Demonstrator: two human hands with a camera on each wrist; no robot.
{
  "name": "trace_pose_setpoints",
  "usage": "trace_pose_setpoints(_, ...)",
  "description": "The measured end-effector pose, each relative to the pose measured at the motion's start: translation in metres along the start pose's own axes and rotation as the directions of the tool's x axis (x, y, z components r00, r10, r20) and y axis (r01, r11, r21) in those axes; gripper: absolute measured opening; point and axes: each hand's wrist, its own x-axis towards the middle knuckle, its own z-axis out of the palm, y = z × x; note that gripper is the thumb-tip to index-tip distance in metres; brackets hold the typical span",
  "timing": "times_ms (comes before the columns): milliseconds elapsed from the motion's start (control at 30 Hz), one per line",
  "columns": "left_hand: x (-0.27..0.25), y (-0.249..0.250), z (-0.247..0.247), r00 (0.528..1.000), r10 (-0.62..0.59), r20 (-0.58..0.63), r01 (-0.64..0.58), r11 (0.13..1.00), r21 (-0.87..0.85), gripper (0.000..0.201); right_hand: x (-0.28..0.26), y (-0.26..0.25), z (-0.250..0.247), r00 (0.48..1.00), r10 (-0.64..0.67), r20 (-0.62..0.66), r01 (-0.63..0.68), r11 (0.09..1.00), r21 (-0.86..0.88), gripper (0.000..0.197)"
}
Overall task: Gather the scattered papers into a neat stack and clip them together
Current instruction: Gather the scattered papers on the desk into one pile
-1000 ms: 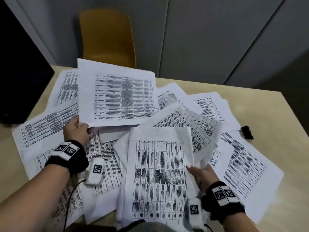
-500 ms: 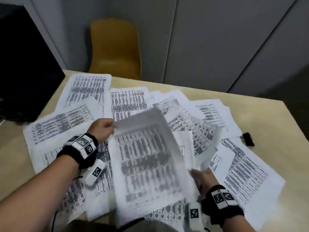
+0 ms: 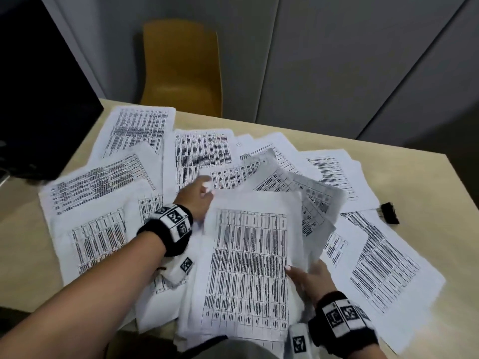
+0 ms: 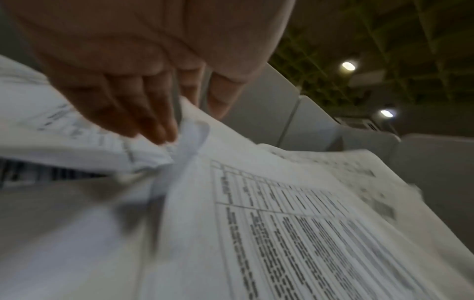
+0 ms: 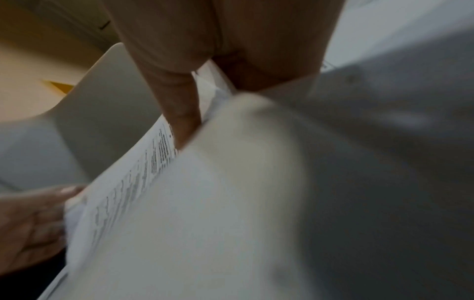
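Printed sheets (image 3: 202, 151) lie fanned over the light wood table (image 3: 414, 177). A loose stack of papers (image 3: 248, 268) sits nearest me. My right hand (image 3: 308, 278) grips its right edge, thumb on top and fingers underneath; in the right wrist view the same stack (image 5: 205, 203) fills the frame. My left hand (image 3: 201, 196) is at the stack's far left corner with straight fingers (image 4: 153, 121) touching the paper there, thumb apart from them. The top sheet (image 4: 282, 223) lies flat below that hand. A black binder clip (image 3: 389, 213) lies on the table at the right, beyond the papers.
A dark monitor (image 3: 39, 99) stands at the table's left edge. A yellow chair (image 3: 181, 68) stands behind the far side, in front of grey wall panels. Bare tabletop shows at the far right and the near left.
My left hand carried a sheet from the far left down onto the stack near me, and now has straight fingers at its far left corner. My right hand kept its hold on the stack's right edge.
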Motion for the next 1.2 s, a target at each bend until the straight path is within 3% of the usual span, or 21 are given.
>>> trace_pose_setpoints(33, 0.006, -0.007, -0.005, 0.992, -0.065, -0.108, 0.060, 0.997, -0.046, 0.046, 0.002, 0.005, -0.001, 0.999, 0.043, -0.023, -0.042, 0.998, 0.046, 0.036)
trace_pose_setpoints(100, 0.020, -0.028, -0.021, 0.923, -0.272, -0.273, 0.255, 0.962, -0.098, 0.056, 0.002, 0.008, -0.002, 0.992, 0.116, -0.045, -0.111, 0.989, 0.098, 0.043)
trace_pose_setpoints(167, 0.027, -0.045, -0.033, 0.846, -0.459, -0.271, 0.433, 0.888, -0.155, 0.067, 0.003, 0.012, -0.002, 0.991, 0.130, -0.044, -0.123, 0.984, 0.128, 0.044)
trace_pose_setpoints(200, 0.030, -0.050, -0.035, 0.836, -0.495, -0.237, 0.462, 0.868, -0.184, 0.070, 0.003, 0.012, -0.003, 0.991, 0.124, -0.045, -0.118, 0.984, 0.130, 0.044)
trace_pose_setpoints(333, 0.033, -0.055, -0.021, 0.878, -0.435, -0.199, 0.403, 0.897, -0.179, 0.076, 0.005, 0.008, -0.006, 0.997, 0.081, 0.002, -0.080, 0.988, 0.128, 0.030)
trace_pose_setpoints(467, 0.027, -0.056, -0.020, 0.897, -0.403, -0.179, 0.357, 0.902, -0.244, 0.069, 0.004, 0.008, -0.010, 0.998, 0.057, 0.000, -0.056, 0.980, 0.188, 0.016)
trace_pose_setpoints(600, -0.007, -0.067, -0.028, 0.910, -0.356, -0.213, 0.319, 0.928, -0.191, 0.057, -0.002, 0.006, -0.015, 0.993, 0.112, 0.037, -0.118, 0.919, 0.375, 0.015)
trace_pose_setpoints(667, -0.028, -0.079, -0.032, 0.917, -0.360, -0.172, 0.332, 0.928, -0.168, 0.058, -0.001, 0.004, -0.017, 0.990, 0.108, 0.085, -0.136, 0.868, 0.478, 0.004)
trace_pose_setpoints(800, -0.056, -0.100, -0.029, 0.930, -0.362, -0.070, 0.354, 0.930, -0.099, 0.060, 0.009, 0.002, -0.014, 0.985, 0.133, 0.108, -0.169, 0.858, 0.485, 0.022)
trace_pose_setpoints(867, -0.062, -0.110, -0.030, 0.917, -0.359, -0.172, 0.345, 0.933, -0.104, 0.057, 0.013, -0.005, -0.009, 0.986, 0.133, 0.102, -0.165, 0.882, 0.442, 0.024)
trace_pose_setpoints(900, -0.064, -0.114, -0.034, 0.887, -0.370, -0.277, 0.343, 0.928, -0.144, 0.056, 0.015, -0.009, -0.006, 0.986, 0.123, 0.110, -0.158, 0.895, 0.418, 0.025)
trace_pose_setpoints(967, -0.061, -0.125, -0.044, 0.767, -0.443, -0.464, 0.414, 0.894, -0.169, 0.062, 0.019, -0.013, -0.002, 0.986, 0.118, 0.115, -0.152, 0.920, 0.360, 0.032)
trace_pose_setpoints(1033, -0.062, -0.135, -0.055, 0.650, -0.577, -0.495, 0.576, 0.799, -0.175, 0.077, 0.022, -0.012, 0.000, 0.984, 0.130, 0.122, -0.162, 0.936, 0.311, 0.040)
trace_pose_setpoints(1100, -0.065, -0.138, -0.062, 0.573, -0.700, -0.426, 0.681, 0.696, -0.227, 0.090, 0.024, -0.010, -0.001, 0.980, 0.135, 0.146, -0.170, 0.950, 0.261, 0.042)
trace_pose_setpoints(1133, -0.066, -0.139, -0.062, 0.570, -0.724, -0.388, 0.704, 0.674, -0.223, 0.092, 0.026, -0.007, -0.002, 0.977, 0.139, 0.162, -0.176, 0.954, 0.244, 0.044)
trace_pose_setpoints(1200, -0.067, -0.136, -0.056, 0.623, -0.712, -0.323, 0.704, 0.691, -0.164, 0.095, 0.029, -0.004, -0.003, 0.972, 0.152, 0.181, -0.190, 0.959, 0.210, 0.046)
